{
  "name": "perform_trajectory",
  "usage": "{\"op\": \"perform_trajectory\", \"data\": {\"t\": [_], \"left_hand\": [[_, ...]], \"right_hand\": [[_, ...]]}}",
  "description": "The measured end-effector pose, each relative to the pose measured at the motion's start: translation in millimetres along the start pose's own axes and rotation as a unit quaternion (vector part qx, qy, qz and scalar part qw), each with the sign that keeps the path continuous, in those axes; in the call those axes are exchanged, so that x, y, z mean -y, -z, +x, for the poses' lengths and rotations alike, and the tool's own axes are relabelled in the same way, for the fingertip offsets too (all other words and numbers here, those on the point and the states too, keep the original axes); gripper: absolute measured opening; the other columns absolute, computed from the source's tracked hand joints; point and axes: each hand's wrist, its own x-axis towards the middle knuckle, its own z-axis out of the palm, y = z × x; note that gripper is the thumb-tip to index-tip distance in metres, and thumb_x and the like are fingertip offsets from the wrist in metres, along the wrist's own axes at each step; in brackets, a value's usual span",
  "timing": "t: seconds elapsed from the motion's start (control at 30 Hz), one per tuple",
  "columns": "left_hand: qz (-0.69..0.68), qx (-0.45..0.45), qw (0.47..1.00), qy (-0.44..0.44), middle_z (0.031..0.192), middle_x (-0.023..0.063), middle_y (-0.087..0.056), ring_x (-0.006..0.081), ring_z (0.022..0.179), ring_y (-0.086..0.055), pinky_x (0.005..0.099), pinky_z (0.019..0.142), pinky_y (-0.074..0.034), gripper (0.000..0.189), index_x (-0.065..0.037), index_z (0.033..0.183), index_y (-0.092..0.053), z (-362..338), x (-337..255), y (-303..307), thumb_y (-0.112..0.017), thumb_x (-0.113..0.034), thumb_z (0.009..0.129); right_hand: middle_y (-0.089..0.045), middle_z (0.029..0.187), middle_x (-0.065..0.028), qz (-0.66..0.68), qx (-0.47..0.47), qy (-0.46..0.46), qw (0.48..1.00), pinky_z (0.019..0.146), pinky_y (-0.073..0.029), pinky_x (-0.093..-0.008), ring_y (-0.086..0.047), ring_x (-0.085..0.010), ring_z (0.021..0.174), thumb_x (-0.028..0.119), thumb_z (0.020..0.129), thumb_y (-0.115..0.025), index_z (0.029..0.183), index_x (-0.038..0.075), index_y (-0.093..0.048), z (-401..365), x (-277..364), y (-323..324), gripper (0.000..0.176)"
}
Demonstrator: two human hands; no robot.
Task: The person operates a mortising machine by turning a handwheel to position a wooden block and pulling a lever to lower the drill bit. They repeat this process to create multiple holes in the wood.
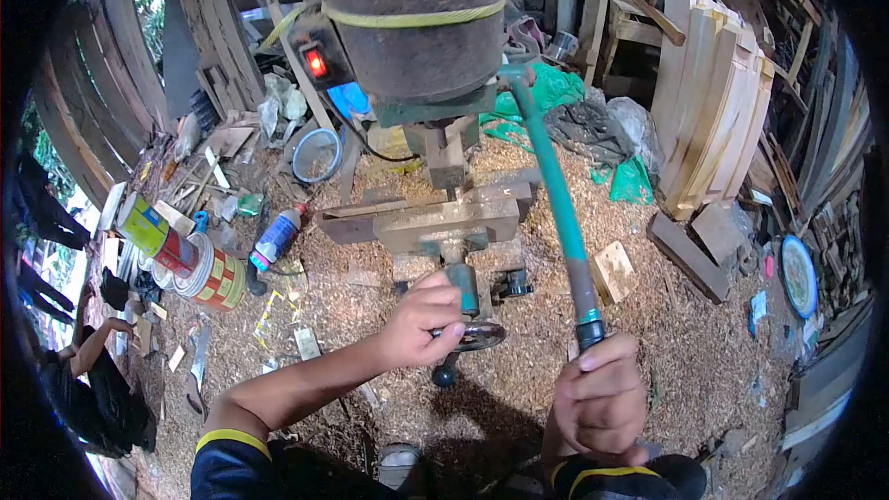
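My left hand [424, 322] is closed on the rim of a small metal handwheel [482, 337], below a green vise screw housing [461, 289]. My right hand [602, 393] wraps round the black grip of a long green lever [554, 176], which runs up to the machine. A wooden block [449, 224] sits clamped in the middle, with the machine's bit touching or just above its top edge; the exact contact is hard to see. Over it hangs the large dark machine body [412, 28], with a lit red switch [316, 62] on its left.
Wood shavings cover the ground. Paint buckets [211, 273] and a blue spray bottle [278, 239] stand or lie at the left. Stacked pale boards [708, 102] lean at the upper right, a dark plank [687, 257] below them. Another person [97, 389] is at the far left edge.
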Motion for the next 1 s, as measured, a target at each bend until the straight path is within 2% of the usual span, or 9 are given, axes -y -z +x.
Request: {"op": "perform_trajectory", "data": {"t": [0.23, 0.43, 0.57, 0.7, 0.77, 0.8, 0.83, 0.93, 1.0], "left_hand": [[0.008, -0.008, 1.000, 0.003, 0.077, 0.0091, -0.050, 0.0268, 0.076, -0.044, 0.0408, 0.071, -0.037, 0.034, -0.002, 0.068, -0.051, -4, 0, -4, -0.060, -0.020, 0.096], [0.023, -0.049, 0.999, 0.001, 0.078, 0.0098, -0.050, 0.0287, 0.076, -0.045, 0.0409, 0.072, -0.039, 0.021, -0.002, 0.072, -0.059, -7, -5, -8, -0.065, -0.011, 0.090], [0.025, -0.079, 0.997, -0.003, 0.080, 0.0103, -0.054, 0.0301, 0.077, -0.047, 0.0413, 0.072, -0.040, 0.016, -0.001, 0.078, -0.062, -10, -5, -11, -0.067, -0.010, 0.089], [0.015, -0.094, 0.995, -0.002, 0.080, 0.0107, -0.053, 0.0310, 0.077, -0.047, 0.0413, 0.074, -0.041, 0.014, -0.001, 0.081, -0.064, -12, -9, -10, -0.068, -0.011, 0.089], [0.009, -0.091, 0.996, 0.003, 0.080, 0.0108, -0.054, 0.0307, 0.078, -0.047, 0.0414, 0.075, -0.041, 0.015, -0.001, 0.082, -0.064, -16, -7, -9, -0.069, -0.013, 0.090], [0.004, -0.089, 0.996, 0.008, 0.082, 0.0106, -0.055, 0.0305, 0.079, -0.048, 0.0416, 0.076, -0.041, 0.016, -0.001, 0.083, -0.065, -17, -6, -9, -0.069, -0.014, 0.091], [0.000, -0.086, 0.996, 0.014, 0.084, 0.0104, -0.056, 0.0303, 0.081, -0.048, 0.0417, 0.077, -0.041, 0.017, -0.001, 0.084, -0.066, -18, -4, -9, -0.069, -0.016, 0.092], [-0.032, -0.095, 0.995, 0.004, 0.087, 0.0098, -0.058, 0.0297, 0.085, -0.050, 0.0416, 0.079, -0.040, 0.021, -0.002, 0.087, -0.067, -22, 0, -9, -0.067, -0.021, 0.094], [-0.048, -0.102, 0.994, -0.004, 0.084, 0.0098, -0.053, 0.0292, 0.082, -0.047, 0.0414, 0.077, -0.039, 0.028, -0.002, 0.083, -0.064, -21, 3, -10, -0.065, -0.026, 0.096]], "right_hand": [[-0.056, 0.050, 0.0011, -0.017, 0.128, -0.048, 0.990, 0.084, -0.049, -0.0470, -0.058, -0.0186, 0.059, 0.059, 0.109, -0.025, 0.050, 0.016, -0.051, -8, 3, 34, 0.078], [-0.059, 0.057, 0.0024, -0.021, 0.289, -0.285, 0.914, 0.096, -0.044, -0.0382, -0.062, -0.0182, 0.063, 0.067, 0.107, -0.019, 0.057, 0.014, -0.058, 54, 34, 30, 0.083], [-0.068, 0.072, -0.0036, -0.233, 0.289, -0.557, 0.743, 0.093, -0.046, -0.0371, -0.059, -0.0188, 0.064, 0.022, 0.102, -0.060, 0.079, 0.005, -0.067, 87, 55, 6, 0.030], [-0.069, 0.093, -0.0085, -0.421, 0.314, -0.181, 0.831, 0.076, -0.051, -0.0358, -0.060, -0.0177, 0.068, 0.015, 0.101, -0.065, 0.113, 0.002, -0.063, 61, 34, -9, 0.018], [-0.064, 0.102, -0.0083, -0.401, 0.306, -0.428, 0.750, 0.059, -0.049, -0.0335, -0.063, -0.0187, 0.072, 0.019, 0.103, -0.064, 0.130, 0.004, -0.051, 59, 33, 0, 0.033], [-0.059, 0.086, -0.0055, -0.241, 0.126, -0.693, 0.667, 0.050, -0.047, -0.0332, -0.062, -0.0179, 0.065, 0.018, 0.101, -0.067, 0.123, 0.003, -0.054, 64, 33, -7, 0.030], [-0.059, 0.086, -0.0055, -0.247, 0.125, -0.695, 0.664, 0.050, -0.047, -0.0332, -0.062, -0.0179, 0.065, 0.018, 0.101, -0.067, 0.123, 0.003, -0.054, 78, 32, -12, 0.030], [-0.049, 0.060, -0.0023, -0.259, 0.094, -0.857, 0.436, 0.043, -0.041, -0.0322, -0.048, -0.0165, 0.041, 0.030, 0.103, -0.061, 0.105, 0.006, -0.060, 97, 19, -23, 0.024], [-0.047, 0.058, -0.0026, -0.252, 0.094, -0.858, 0.437, 0.044, -0.041, -0.0328, -0.049, -0.0173, 0.042, 0.040, 0.104, -0.056, 0.103, 0.005, -0.061, 94, 15, -19, 0.035]]}}
